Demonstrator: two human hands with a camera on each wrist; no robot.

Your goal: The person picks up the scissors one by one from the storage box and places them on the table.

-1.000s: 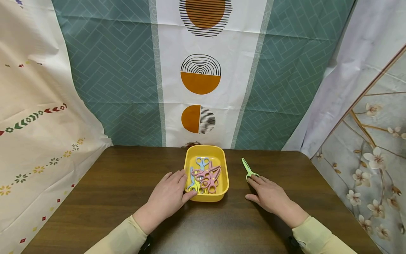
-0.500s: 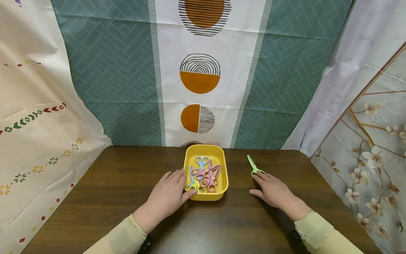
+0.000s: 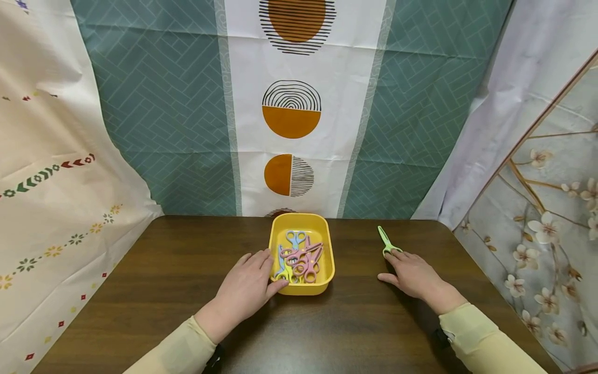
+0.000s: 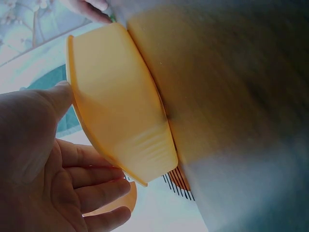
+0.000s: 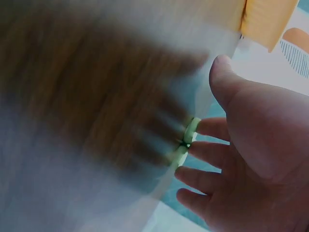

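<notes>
In the head view my left hand (image 3: 245, 284) rests against the near left corner of a yellow bin (image 3: 322, 287). Its thumb lies at the near rim and its relaxed fingers touch the left side, as the left wrist view also shows. Inside the bin lie several children's scissors: pink scissors (image 3: 310, 266), blue scissors (image 3: 296, 238) and yellow scissors (image 3: 285, 274), overlapping one another. To the right, my right hand (image 3: 416, 275) presses extended fingertips on the handles of green scissors (image 3: 385, 239), which lie flat with the blades pointing away. The fingers partly cover those handles.
The dark wooden table (image 3: 299, 337) ends at the back against a teal and white curtain (image 3: 299, 145). A cream cloth (image 3: 56, 208) hangs at the left, and a floral cloth (image 3: 537, 259) at the right.
My right hand has slid to the right over the table, and the green scissors have moved along under its fingertips. The left hand stays at the bin.
</notes>
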